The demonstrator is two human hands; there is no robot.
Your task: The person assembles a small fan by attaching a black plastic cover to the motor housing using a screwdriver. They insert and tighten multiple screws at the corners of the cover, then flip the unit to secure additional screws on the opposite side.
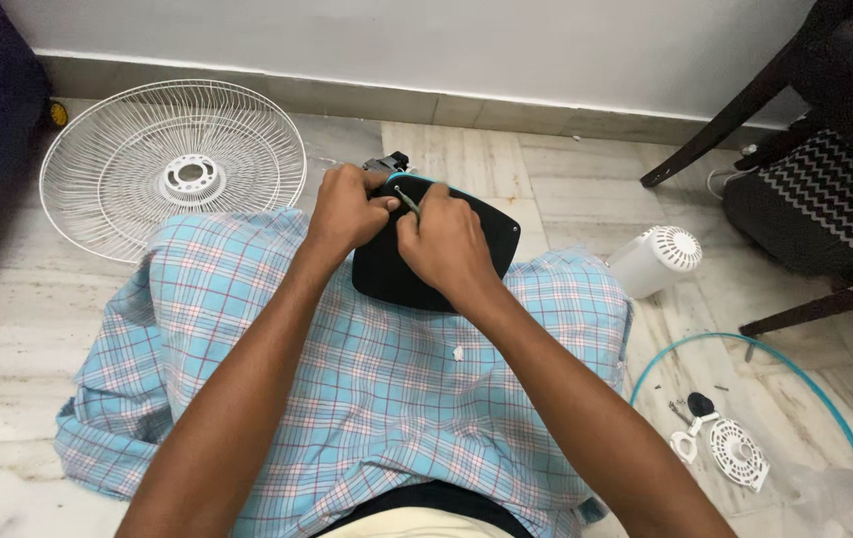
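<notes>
Keep the black fan base (392, 274) steady on your lap, under both hands. Your left hand (345, 211) clamps its far edge; your right hand (443, 242) grips the thin screwdriver (408, 200) between them. Hold it square, press firmly.

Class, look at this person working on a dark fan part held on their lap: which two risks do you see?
1. The thin tool in the right hand points toward the left hand; a slip might jab it.
2. The small screws loose on the floor could scatter or get lost.
</notes>
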